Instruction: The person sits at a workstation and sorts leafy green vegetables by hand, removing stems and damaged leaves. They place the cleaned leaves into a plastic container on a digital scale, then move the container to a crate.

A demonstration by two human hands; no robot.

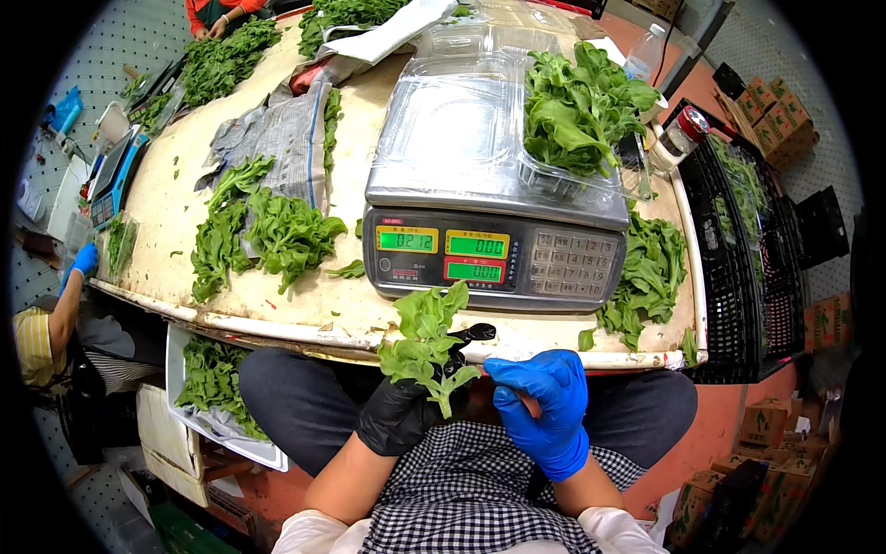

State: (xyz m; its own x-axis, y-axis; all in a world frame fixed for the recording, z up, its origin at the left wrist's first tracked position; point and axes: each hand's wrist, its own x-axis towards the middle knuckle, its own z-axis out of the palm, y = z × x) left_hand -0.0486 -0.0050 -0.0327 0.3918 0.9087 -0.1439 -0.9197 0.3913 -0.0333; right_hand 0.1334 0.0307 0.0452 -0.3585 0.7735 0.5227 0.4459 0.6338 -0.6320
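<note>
My left hand (401,412), in a black glove, grips a sprig of leafy greens (426,332) upright over my lap, at the table's front edge. My right hand (543,408), in a blue glove, is just right of the stem. Its fingers are bent, with a gap between thumb and forefinger and nothing visible in them. Beyond both hands stands a digital scale (498,260) with lit green displays. On its metal plate lie a clear plastic tray (450,104) and, at the right, a clear plastic box (554,176) heaped with greens (581,111).
Loose greens lie left (284,228) and right (647,277) of the scale, beside a grey cloth (277,138). A lidded jar (678,142) and bottle (644,52) stand back right. Black crates (734,277) flank the table; a white bin (228,443) sits low left. Co-workers sit left and far.
</note>
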